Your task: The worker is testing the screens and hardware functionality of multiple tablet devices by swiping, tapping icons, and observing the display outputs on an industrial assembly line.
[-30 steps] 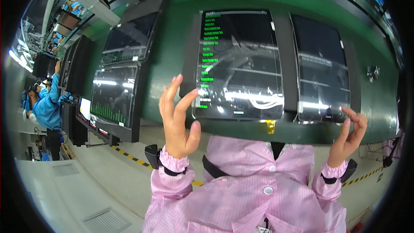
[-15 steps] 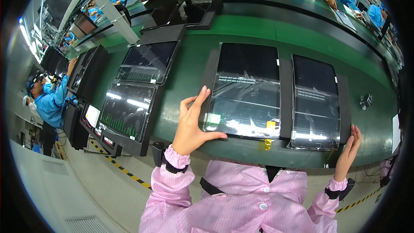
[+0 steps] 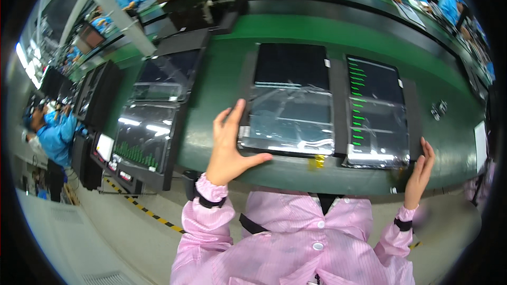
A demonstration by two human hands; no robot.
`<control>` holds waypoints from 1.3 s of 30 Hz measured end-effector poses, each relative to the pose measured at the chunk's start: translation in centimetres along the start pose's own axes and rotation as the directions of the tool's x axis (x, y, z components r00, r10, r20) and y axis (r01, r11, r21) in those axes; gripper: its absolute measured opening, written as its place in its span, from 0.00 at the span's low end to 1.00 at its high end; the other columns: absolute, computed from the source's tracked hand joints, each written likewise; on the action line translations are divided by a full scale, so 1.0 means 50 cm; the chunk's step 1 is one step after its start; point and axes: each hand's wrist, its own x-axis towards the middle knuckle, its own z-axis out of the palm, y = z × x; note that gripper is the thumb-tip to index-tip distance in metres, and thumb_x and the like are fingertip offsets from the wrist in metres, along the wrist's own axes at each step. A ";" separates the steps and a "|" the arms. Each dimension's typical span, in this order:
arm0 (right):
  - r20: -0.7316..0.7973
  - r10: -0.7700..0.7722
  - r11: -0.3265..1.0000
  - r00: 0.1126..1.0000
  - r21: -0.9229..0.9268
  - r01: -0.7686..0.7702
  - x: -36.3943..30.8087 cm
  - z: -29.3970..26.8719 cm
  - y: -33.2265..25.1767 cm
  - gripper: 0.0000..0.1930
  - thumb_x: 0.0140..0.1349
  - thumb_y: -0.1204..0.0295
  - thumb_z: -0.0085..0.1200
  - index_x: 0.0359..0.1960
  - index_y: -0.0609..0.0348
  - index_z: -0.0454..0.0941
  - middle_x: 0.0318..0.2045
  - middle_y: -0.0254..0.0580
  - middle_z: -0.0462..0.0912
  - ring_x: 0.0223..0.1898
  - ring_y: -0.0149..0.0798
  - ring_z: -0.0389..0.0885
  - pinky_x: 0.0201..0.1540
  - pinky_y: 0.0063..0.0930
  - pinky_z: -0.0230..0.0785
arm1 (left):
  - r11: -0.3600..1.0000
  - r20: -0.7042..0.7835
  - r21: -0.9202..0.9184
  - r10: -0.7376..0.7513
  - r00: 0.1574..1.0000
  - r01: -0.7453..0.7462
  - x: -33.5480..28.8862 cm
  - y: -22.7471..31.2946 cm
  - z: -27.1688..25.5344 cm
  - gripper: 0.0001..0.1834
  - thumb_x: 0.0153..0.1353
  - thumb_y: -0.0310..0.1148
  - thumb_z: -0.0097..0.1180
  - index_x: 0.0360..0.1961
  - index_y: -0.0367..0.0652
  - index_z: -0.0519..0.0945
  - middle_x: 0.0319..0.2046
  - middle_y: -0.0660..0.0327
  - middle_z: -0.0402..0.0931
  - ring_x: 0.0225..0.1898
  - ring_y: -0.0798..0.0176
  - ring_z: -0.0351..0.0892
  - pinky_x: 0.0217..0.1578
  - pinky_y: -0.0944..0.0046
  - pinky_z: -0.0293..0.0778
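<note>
A large tablet [image 3: 290,119] in clear film lies on a dark foam pad, its dark screen lit with a faint line of text. My left hand [image 3: 226,150] is at its lower left corner, thumb and fingers spread, holding nothing. Yellow tape [image 3: 317,161] sticks out from that tablet's lower edge. To its right lies a second film-wrapped tablet [image 3: 377,119], with a column of green bars down its screen. Beside this one's lower right corner, my right hand [image 3: 420,174] has its fingers stretched out and nothing in it. Whether either hand touches a tablet, I cannot tell.
More tablets [image 3: 145,137] rest in a dark stand at the left, one showing green bars. A small metal object [image 3: 438,110] sits on the green bench [image 3: 211,74] at the right. Behind runs a dark rail [image 3: 338,13]. People in blue [image 3: 55,132] work nearby.
Green bars have replaced the text on the right tablet. The middle tablet's light green and yellow patches are gone from its screen. The whole view has shifted slightly; both hands keep nearly the same pose.
</note>
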 end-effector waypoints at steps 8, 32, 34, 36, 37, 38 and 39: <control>0.013 -0.004 0.997 1.000 0.077 0.003 -0.010 0.003 -0.016 0.22 0.75 0.69 0.38 0.66 0.65 0.61 0.67 0.53 0.67 0.71 0.45 0.62 0.72 0.36 0.47 | 1.000 -0.011 0.013 0.005 1.000 -0.005 0.005 -0.001 0.007 0.60 0.40 0.39 0.77 0.74 0.40 0.55 0.70 0.54 0.62 0.69 0.51 0.58 0.69 0.54 0.54; 0.899 0.178 0.039 0.400 0.399 -0.916 -0.086 0.238 -0.341 0.12 0.76 0.65 0.43 0.43 0.62 0.72 0.22 0.36 0.75 0.15 0.26 0.68 0.18 0.19 0.59 | 0.934 0.121 0.198 0.279 0.953 -0.299 0.006 0.169 0.098 0.35 0.59 0.45 0.54 0.63 0.31 0.68 0.62 0.50 0.72 0.69 0.41 0.60 0.68 0.33 0.42; 0.887 0.215 0.065 0.409 0.405 -0.912 -0.091 0.241 -0.338 0.12 0.76 0.66 0.43 0.41 0.62 0.72 0.18 0.35 0.74 0.12 0.26 0.66 0.14 0.19 0.55 | 0.926 0.129 0.229 0.275 0.953 -0.299 0.012 0.171 0.092 0.36 0.60 0.45 0.54 0.64 0.31 0.67 0.61 0.50 0.72 0.69 0.40 0.60 0.68 0.31 0.41; 0.885 0.226 0.065 0.406 0.403 -0.913 -0.114 0.221 -0.333 0.10 0.75 0.68 0.46 0.38 0.63 0.73 0.19 0.37 0.75 0.13 0.26 0.69 0.14 0.19 0.55 | 0.920 0.142 0.252 0.273 0.952 -0.301 0.018 0.175 0.093 0.38 0.60 0.45 0.54 0.65 0.30 0.65 0.60 0.50 0.73 0.69 0.38 0.60 0.68 0.30 0.40; 0.947 0.122 0.180 0.298 0.274 -0.945 -0.124 0.203 -0.336 0.09 0.74 0.70 0.48 0.38 0.63 0.73 0.20 0.37 0.77 0.14 0.26 0.71 0.15 0.19 0.56 | 0.923 0.140 0.249 0.267 0.954 -0.295 0.024 0.177 0.096 0.38 0.59 0.45 0.54 0.66 0.31 0.64 0.59 0.50 0.73 0.68 0.38 0.60 0.68 0.29 0.40; 0.985 0.035 0.303 0.168 0.150 -0.941 -0.129 0.181 -0.340 0.08 0.72 0.72 0.50 0.37 0.64 0.74 0.21 0.38 0.78 0.15 0.26 0.73 0.15 0.19 0.58 | 0.925 0.139 0.243 0.263 0.955 -0.291 0.029 0.180 0.101 0.38 0.59 0.44 0.54 0.67 0.31 0.63 0.58 0.50 0.74 0.68 0.38 0.60 0.68 0.29 0.40; 0.962 0.119 0.424 0.247 0.176 -0.888 -0.128 0.151 -0.343 0.07 0.70 0.74 0.53 0.34 0.65 0.76 0.23 0.38 0.80 0.16 0.26 0.75 0.18 0.18 0.62 | 0.925 0.142 0.244 0.262 0.954 -0.291 0.034 0.179 0.101 0.38 0.59 0.43 0.53 0.67 0.33 0.64 0.59 0.51 0.73 0.68 0.38 0.60 0.68 0.29 0.40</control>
